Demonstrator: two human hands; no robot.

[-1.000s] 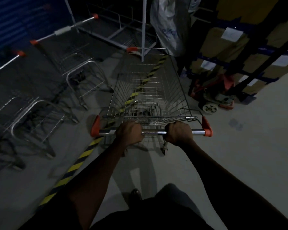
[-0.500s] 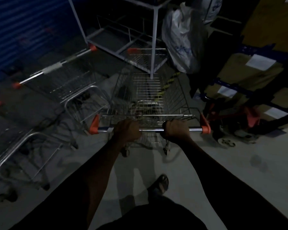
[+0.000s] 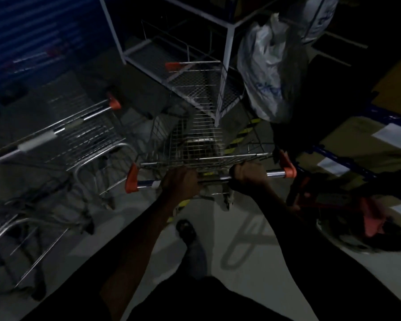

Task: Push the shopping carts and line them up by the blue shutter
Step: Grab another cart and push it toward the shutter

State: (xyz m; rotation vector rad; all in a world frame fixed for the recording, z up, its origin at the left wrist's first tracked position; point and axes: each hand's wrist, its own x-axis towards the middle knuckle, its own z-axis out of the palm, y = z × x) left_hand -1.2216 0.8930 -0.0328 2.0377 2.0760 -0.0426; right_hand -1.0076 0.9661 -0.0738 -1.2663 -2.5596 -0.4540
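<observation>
A wire shopping cart (image 3: pixel 195 140) with orange handle ends stands straight ahead of me. My left hand (image 3: pixel 182 183) grips its chrome handle bar left of centre, and my right hand (image 3: pixel 249 176) grips the bar right of centre. The cart's front end reaches a white metal rack (image 3: pixel 225 72). To the left a second cart (image 3: pixel 79 133) is parked with its handle towards me, and part of a third cart (image 3: pixel 14 228) shows at the lower left. The blue shutter (image 3: pixel 33 38) fills the upper left.
A white plastic bag (image 3: pixel 264 72) hangs at the rack's right. Blue shelving with labelled cardboard boxes (image 3: pixel 368 144) stands at the right, with a red pallet jack (image 3: pixel 333 205) in front of it. Yellow-black floor tape (image 3: pixel 245 133) runs under the cart. My foot (image 3: pixel 188 230) is behind it.
The cart has rolled forward towards the white rack and shutter. The parked carts have slid back along my left, and the floor tape now lies under the cart. Both hands keep their grip.
</observation>
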